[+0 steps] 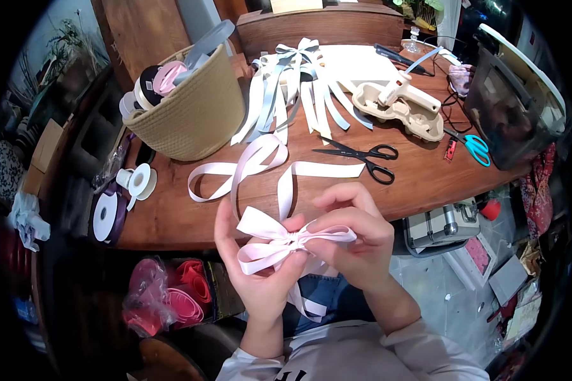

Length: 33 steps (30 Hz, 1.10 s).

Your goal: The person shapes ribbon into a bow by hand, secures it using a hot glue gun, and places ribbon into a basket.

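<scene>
A pale pink ribbon bow [260, 223] is held between both hands in front of the table's near edge. My left hand [260, 279] pinches it near the gathered centre, thumb in front. With thumb and fingers, my right hand [359, 241] grips the loops on the right side. Long ribbon tails [251, 162] run from the bow onto the wooden table and curl there; another tail hangs below the hands. Black-handled scissors [362, 157] lie partly spread just beyond my right hand. Finished-looking bows in white and pale blue [292, 76] lie further back.
On the left stand a woven basket [197, 114] of ribbon rolls and several ribbon spools [141, 181]. A glue gun [407, 92] rests in a cardboard tray [426, 127] at the right, near teal-handled scissors [476, 149] and a dark plastic bin [508, 114].
</scene>
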Available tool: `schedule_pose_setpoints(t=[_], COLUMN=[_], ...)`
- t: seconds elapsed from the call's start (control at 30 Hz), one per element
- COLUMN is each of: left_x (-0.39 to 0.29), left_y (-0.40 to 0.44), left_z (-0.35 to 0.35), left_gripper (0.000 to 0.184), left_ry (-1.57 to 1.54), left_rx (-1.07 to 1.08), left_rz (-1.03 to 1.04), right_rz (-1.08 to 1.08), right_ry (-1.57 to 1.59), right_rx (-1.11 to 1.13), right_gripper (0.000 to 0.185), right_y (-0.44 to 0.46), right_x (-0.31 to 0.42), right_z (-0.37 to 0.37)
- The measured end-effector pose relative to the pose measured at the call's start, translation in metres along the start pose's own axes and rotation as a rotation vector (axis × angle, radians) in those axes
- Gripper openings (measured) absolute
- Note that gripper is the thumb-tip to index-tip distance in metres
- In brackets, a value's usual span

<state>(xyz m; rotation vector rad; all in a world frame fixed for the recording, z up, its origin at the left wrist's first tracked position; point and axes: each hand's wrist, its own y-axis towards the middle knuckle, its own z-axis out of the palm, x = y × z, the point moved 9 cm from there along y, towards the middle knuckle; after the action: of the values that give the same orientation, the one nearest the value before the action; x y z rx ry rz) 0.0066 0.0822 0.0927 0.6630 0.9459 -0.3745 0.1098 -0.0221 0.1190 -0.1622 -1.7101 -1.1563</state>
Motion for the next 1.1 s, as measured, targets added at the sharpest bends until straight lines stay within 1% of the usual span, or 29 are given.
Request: schedule_pose_setpoints(t=[0.07,0.1,0.2,0.27,0.3,0.4,0.43,0.53,0.57,0.6,0.67,0.7,0.8,0.93,1.03,1.1], left_x=[0.007,0.013,0.03,0.034,0.035,0.037,0.043,0.048,0.049,0.05,0.052,0.053,0.051,0.053,0.05,0.052], left_y=[0.001,0.0,-0.003,-0.001,0.0,0.002,0.002,0.003,0.003,0.003,0.003,0.002,0.002,-0.001,-0.001,-0.003], left_z=[0.0,-0.004,-0.015,-0.017,-0.017,-0.02,-0.022,-0.016,-0.013,-0.01,-0.005,-0.004,-0.003,-0.005,0.0,0.005], left_gripper=[0.073,0.067,0.05,0.04,0.032,0.029,0.028,0.032,0.037,0.037,0.038,0.041,0.043,0.052,0.064,0.072], left_ry=[-0.097,-0.159,-0.309,-0.358,-0.362,-0.26,-0.291,-0.265,-0.299,-0.28,-0.243,-0.277,-0.197,-0.208,-0.132,-0.232], left_rx=[0.019,-0.014,-0.105,-0.152,-0.166,-0.172,-0.165,-0.089,-0.06,-0.04,0.002,0.002,0.012,0.06,0.155,0.207], left_rz=[-0.045,-0.086,-0.195,-0.247,-0.268,-0.278,-0.28,-0.273,-0.291,-0.302,-0.323,-0.338,-0.328,-0.363,-0.321,-0.339], right_rz=[-0.026,-0.039,-0.376,-0.428,-0.454,-0.369,-0.348,-0.302,-0.235,-0.169,-0.037,-0.047,-0.058,0.127,0.036,-0.017], right_ry=[-0.079,-0.121,-0.273,-0.255,-0.245,-0.073,-0.004,0.154,0.164,0.176,0.056,-0.014,-0.036,0.073,-0.057,-0.087], right_rx=[-0.02,-0.03,0.01,0.07,0.102,0.159,0.138,0.27,0.256,0.242,0.151,0.139,0.119,0.019,-0.006,-0.017], right_gripper=[0.02,0.02,0.021,0.02,0.019,0.018,0.019,0.015,0.016,0.017,0.017,0.015,0.013,0.013,0.012,0.012], right_y=[-0.001,-0.001,-0.002,-0.009,-0.013,-0.017,-0.014,0.0,0.003,0.005,0.014,0.016,0.017,0.011,0.012,0.012], right_x=[0.001,0.002,0.024,0.033,0.038,0.037,0.039,0.036,0.029,0.021,0.011,0.008,-0.007,-0.026,-0.02,-0.015], right_z=[-0.002,-0.003,-0.004,-0.004,-0.004,-0.011,-0.014,-0.02,-0.019,-0.018,-0.015,-0.012,-0.009,-0.014,-0.017,-0.018])
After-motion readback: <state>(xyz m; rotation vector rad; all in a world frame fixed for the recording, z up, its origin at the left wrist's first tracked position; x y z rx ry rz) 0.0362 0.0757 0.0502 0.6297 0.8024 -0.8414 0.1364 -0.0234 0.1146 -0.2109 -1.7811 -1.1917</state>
